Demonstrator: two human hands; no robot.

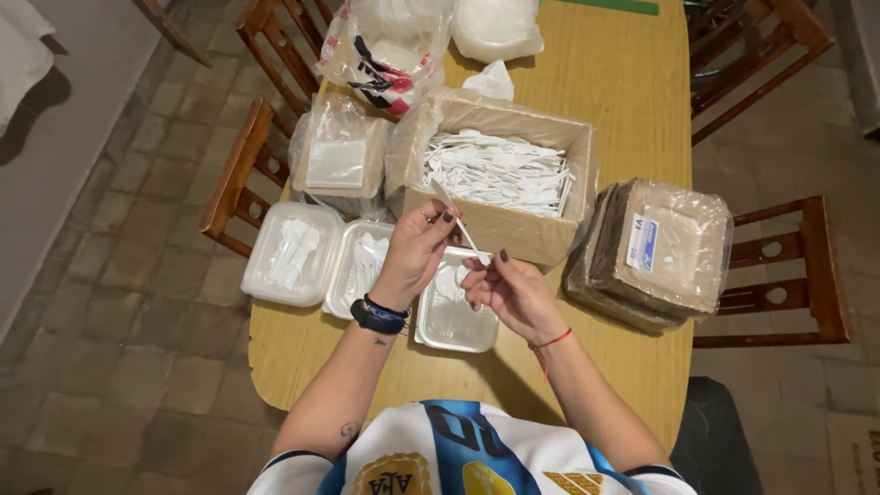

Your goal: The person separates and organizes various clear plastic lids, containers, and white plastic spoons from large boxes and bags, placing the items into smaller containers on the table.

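Left hand (414, 249): was raised over the near half of the table, fingers pinched shut on a white plastic spoon (456, 220); a dark band was worn on its wrist.
Right hand (510, 291): was held just right of and nearer than the left hand, fingertips closed on the near end of the same spoon; a red thread was seen round its wrist.
White plastic spoon: was held between both hands, slanting from far left to near right, above the near edge of the cardboard box (500, 174).
Clear tray (456, 321): lay directly under the hands, open, with a few pale utensils seen inside.
Two more clear trays: one (359, 268) lay just left of the first, touching it, and another (291, 254) lay further left at the table's left edge; white cutlery was seen in both.
Cardboard box: stood beyond the hands, lined with clear film and filled with loose white plastic cutlery (497, 170).
Wrapped brown stack (655, 252): was set right of the box, sealed in clear film, near the table's right edge.
Bagged containers (337, 156): were placed left of the box, beyond the trays.
Far plastic bags (390, 46): were piled at the far end of the table.
Wooden table (605, 82): was flanked by wooden chairs (246, 170) on the left and right.
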